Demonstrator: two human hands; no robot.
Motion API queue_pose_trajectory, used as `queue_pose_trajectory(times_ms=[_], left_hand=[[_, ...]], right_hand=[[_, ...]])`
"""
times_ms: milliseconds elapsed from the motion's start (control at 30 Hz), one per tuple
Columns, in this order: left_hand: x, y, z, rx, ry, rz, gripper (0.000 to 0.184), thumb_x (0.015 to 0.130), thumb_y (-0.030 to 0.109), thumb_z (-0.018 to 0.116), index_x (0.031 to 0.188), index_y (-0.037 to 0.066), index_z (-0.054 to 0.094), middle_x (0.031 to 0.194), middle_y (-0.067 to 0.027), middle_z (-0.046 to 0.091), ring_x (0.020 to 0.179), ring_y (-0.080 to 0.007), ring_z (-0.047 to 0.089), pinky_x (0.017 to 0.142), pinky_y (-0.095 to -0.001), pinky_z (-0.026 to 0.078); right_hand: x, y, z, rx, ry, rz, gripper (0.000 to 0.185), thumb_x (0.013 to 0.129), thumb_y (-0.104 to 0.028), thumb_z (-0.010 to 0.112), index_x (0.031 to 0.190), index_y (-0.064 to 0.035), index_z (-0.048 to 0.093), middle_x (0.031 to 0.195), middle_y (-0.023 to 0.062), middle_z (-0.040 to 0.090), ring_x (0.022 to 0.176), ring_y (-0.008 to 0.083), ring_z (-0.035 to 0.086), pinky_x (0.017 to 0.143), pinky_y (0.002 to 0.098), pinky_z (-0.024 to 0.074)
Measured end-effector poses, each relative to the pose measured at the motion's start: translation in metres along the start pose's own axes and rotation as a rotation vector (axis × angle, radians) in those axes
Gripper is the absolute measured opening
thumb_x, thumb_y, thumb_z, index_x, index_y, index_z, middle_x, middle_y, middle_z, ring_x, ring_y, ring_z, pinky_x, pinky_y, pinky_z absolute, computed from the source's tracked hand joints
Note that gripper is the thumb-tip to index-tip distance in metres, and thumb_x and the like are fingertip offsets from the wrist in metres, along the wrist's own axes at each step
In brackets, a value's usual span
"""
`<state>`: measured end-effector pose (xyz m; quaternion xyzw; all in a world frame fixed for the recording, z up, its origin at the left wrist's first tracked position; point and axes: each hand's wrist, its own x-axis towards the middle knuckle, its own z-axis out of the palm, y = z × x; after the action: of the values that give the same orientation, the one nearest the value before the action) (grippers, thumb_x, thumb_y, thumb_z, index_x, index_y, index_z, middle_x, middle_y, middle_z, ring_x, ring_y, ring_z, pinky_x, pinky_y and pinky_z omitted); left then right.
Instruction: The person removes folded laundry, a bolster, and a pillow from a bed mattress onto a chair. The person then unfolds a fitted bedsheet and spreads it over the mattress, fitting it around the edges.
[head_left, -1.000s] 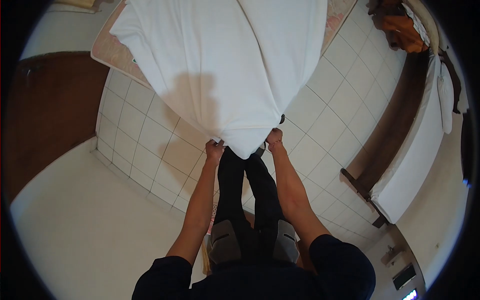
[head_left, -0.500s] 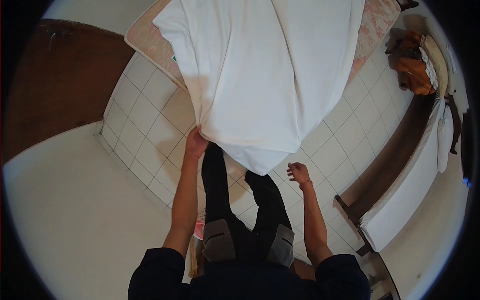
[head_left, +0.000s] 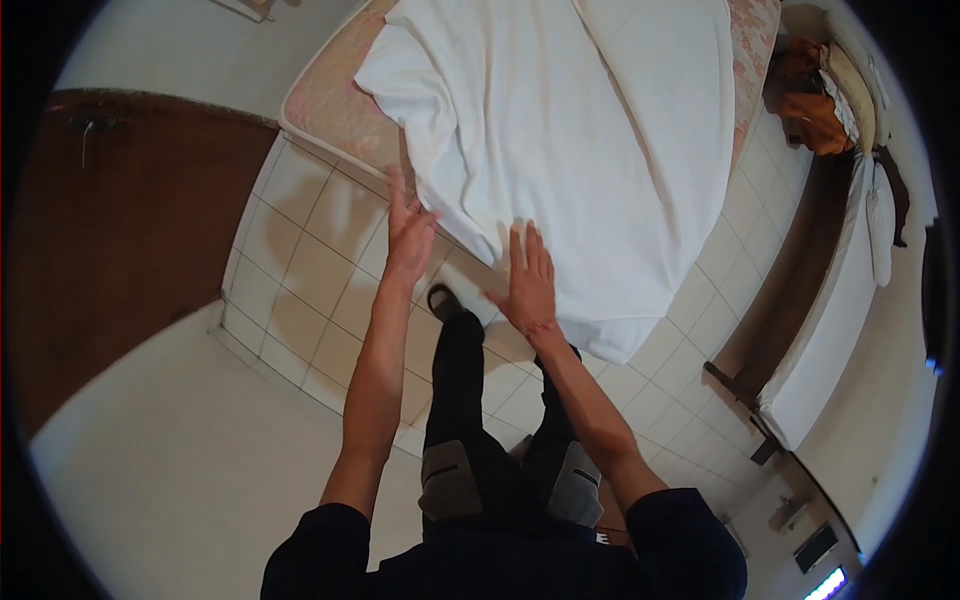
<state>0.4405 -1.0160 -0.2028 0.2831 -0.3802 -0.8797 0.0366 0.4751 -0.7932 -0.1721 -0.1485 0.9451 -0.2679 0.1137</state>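
A white bedsheet (head_left: 600, 200) lies in loose folds over a pink patterned mattress (head_left: 335, 105), its lower edge hanging down toward the tiled floor. My left hand (head_left: 410, 232) is beside the sheet's left edge, fingers spread and slightly blurred; it holds nothing. My right hand (head_left: 528, 285) is over the hanging front part of the sheet, palm down with the fingers stretched out. Whether its fingertips touch the cloth I cannot tell. The mattress's upper left corner is bare, while the sheet covers its middle.
At left stands a dark brown door (head_left: 150, 220) with a handle. A long wooden bench (head_left: 790, 300) with a white cushion runs along the right wall. Orange and white cloths (head_left: 815, 120) are heaped at its far end. Pale tiles (head_left: 310, 240) cover the floor around my feet.
My left hand has let go of the sheet's edge and opened. My right hand has moved forward and left over the sheet. The sheet's left side has dropped into looser folds.
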Motion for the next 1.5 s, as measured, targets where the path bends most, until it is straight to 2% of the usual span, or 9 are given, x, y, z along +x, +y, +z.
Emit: queue_pose_trajectory(times_ms=[133,200,467,667,767,933,1100,1233,1500], left_hand=[[0.023,0.032,-0.019,0.649,-0.442,0.134,0.083,0.08,-0.01,0.066,0.157,0.006,0.039,0.139,-0.0125,0.055,0.128,-0.0264,0.055,0.109,-0.0392,0.04],[0.028,0.055,-0.01,1.752,-0.492,0.648,0.074,0.076,-0.008,0.072,0.146,0.0,0.051,0.109,-0.0113,0.057,0.105,-0.0271,0.06,0.093,-0.0404,0.045],[0.115,0.068,-0.005,1.595,-0.812,1.083,0.016,0.074,-0.002,0.064,0.09,-0.003,0.065,0.103,-0.014,0.061,0.094,-0.0292,0.066,0.077,-0.0368,0.053],[0.156,0.105,-0.015,1.773,-1.285,0.786,0.057,0.082,0.0,0.059,0.139,0.008,0.061,0.089,-0.0061,0.064,0.066,-0.024,0.062,0.062,-0.0338,0.051],[0.164,0.109,-0.03,1.776,-1.387,0.897,0.061,0.084,0.005,0.06,0.144,0.015,0.059,0.095,-0.0068,0.065,0.069,-0.0213,0.058,0.061,-0.0314,0.046],[0.155,0.133,-0.028,2.553,-0.85,0.977,0.065,0.083,0.009,0.063,0.148,0.015,0.055,0.129,-0.0137,0.06,0.082,-0.0206,0.053,0.075,-0.0329,0.045],[0.236,0.168,-0.053,2.169,-1.141,1.232,0.063,0.089,0.002,0.055,0.151,0.016,0.05,0.156,-0.0053,0.048,0.142,-0.0236,0.046,0.104,-0.0399,0.044],[0.269,0.196,-0.09,1.951,-1.63,1.074,0.065,0.088,0.003,0.056,0.15,0.019,0.05,0.161,-0.0032,0.04,0.147,-0.0227,0.04,0.118,-0.0473,0.036],[0.261,0.223,-0.09,2.182,-1.432,1.0,0.077,0.089,0.01,0.06,0.158,0.033,0.037,0.163,-0.0116,0.035,0.148,-0.0376,0.036,0.12,-0.0606,0.029]], right_hand=[[0.045,0.0,0.076,-0.099,0.195,-0.034,0.069,0.079,-0.003,0.073,0.144,-0.0026,0.05,0.154,0.0198,0.044,0.14,0.0373,0.046,0.112,0.0473,0.0413],[0.048,-0.006,0.088,-0.08,0.266,-0.029,0.063,0.079,0.003,0.069,0.14,-0.0025,0.055,0.153,0.0198,0.046,0.139,0.0372,0.047,0.111,0.0467,0.0422],[0.078,-0.035,0.062,-0.106,0.35,0.123,0.052,0.087,0.009,0.051,0.137,-0.0028,0.058,0.157,0.0216,0.042,0.144,0.0367,0.044,0.116,0.0488,0.0412],[0.074,-0.025,0.095,0.118,0.152,0.17,0.07,0.081,0.017,0.052,0.147,-0.0092,0.052,0.16,0.016,0.04,0.146,0.0336,0.041,0.117,0.0478,0.0405],[0.095,-0.052,0.082,-0.088,0.106,0.305,0.076,0.087,0.013,0.049,0.155,-0.0205,0.045,0.166,0.0129,0.03,0.154,0.031,0.026,0.124,0.0572,0.0209],[0.104,-0.064,0.102,-0.224,-0.052,0.346,0.072,0.092,0.003,0.052,0.158,-0.0226,0.039,0.167,0.0101,0.027,0.154,0.0294,0.026,0.123,0.0595,0.0219],[0.112,-0.069,0.122,-0.125,0.09,0.49,0.071,0.095,0.003,0.046,0.16,-0.0253,0.036,0.168,0.0023,0.029,0.155,0.0291,0.026,0.122,0.0635,0.0199],[0.126,-0.093,0.136,-0.347,0.111,0.643,0.073,0.095,0.002,0.046,0.161,-0.026,0.032,0.169,0.0035,0.025,0.154,0.0313,0.026,0.118,0.0709,0.018],[0.201,-0.165,0.165,-0.311,0.089,0.527,0.085,0.093,0.002,0.054,0.161,-0.0421,0.026,0.172,0.0011,0.015,0.158,0.0292,0.016,0.117,0.0742,0.0161]])
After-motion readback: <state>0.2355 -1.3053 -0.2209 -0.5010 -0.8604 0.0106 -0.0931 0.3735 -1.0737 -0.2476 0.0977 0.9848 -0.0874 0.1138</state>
